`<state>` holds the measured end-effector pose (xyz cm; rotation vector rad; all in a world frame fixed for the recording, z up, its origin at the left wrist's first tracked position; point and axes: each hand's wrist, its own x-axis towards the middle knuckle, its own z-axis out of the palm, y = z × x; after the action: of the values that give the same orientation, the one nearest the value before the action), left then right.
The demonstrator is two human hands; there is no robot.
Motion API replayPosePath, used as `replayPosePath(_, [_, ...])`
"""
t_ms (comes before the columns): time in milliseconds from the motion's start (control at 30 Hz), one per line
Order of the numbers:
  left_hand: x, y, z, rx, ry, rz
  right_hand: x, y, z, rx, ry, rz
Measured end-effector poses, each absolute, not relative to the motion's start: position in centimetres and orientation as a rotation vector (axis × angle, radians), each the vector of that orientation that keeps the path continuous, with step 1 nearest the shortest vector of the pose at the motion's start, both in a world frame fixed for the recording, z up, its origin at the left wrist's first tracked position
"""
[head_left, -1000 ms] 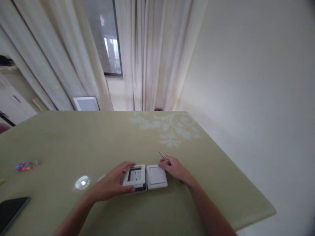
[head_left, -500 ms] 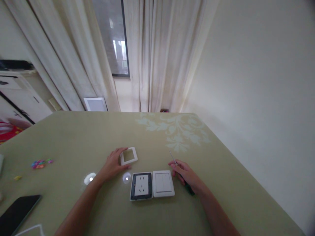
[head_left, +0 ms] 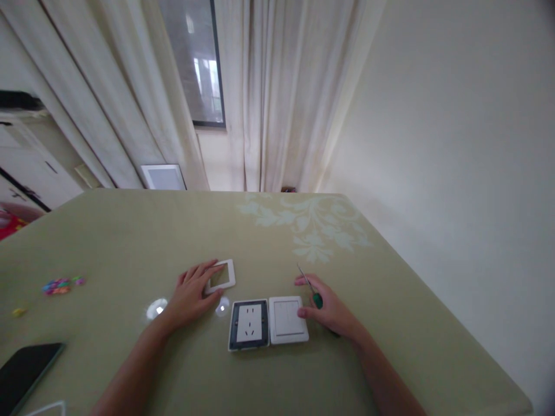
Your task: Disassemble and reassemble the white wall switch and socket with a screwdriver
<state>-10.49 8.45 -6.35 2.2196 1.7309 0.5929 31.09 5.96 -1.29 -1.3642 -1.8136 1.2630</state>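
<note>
My left hand (head_left: 193,292) rests on the table with its thumb and index finger over a white square socket cover frame (head_left: 231,273), which lies flat. A screwdriver (head_left: 317,299) with a green handle sits in my right hand (head_left: 332,309), its thin shaft pointing up and left. The right thumb reaches over the edge of a white switch panel (head_left: 284,319). Against that panel's left side is a power socket (head_left: 249,325), its dark surround exposed around the white face. Part of the screwdriver's handle is hidden by my right hand.
A dark phone (head_left: 28,372) and a white cable (head_left: 52,406) lie at the near left. Small colourful pieces (head_left: 60,286) and a yellow bit (head_left: 19,312) are further up on the left. The wall (head_left: 455,173) borders the table's right side.
My left hand and the cover frame have shifted slightly left, and the index finger now crosses the frame's opening. My right thumb has come off the screwdriver and over the switch panel's edge.
</note>
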Motion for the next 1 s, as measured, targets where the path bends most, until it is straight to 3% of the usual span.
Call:
replayPosePath(333, [-10.1,8.9,-7.2,2.274,1.696,0.783,29.8,4.0,-0.1,-1.219,-2.26,1.11])
replayPosePath(700, [-9.1,9.1,-8.3,2.327,1.567,0.903,29.9,4.2,0.2,-1.207,-2.121,1.009])
replayPosePath(1000, [-7.8,9.0,-6.9,2.288,1.608,0.977,27.9,11.5,2.3,-1.399,-2.212,0.744])
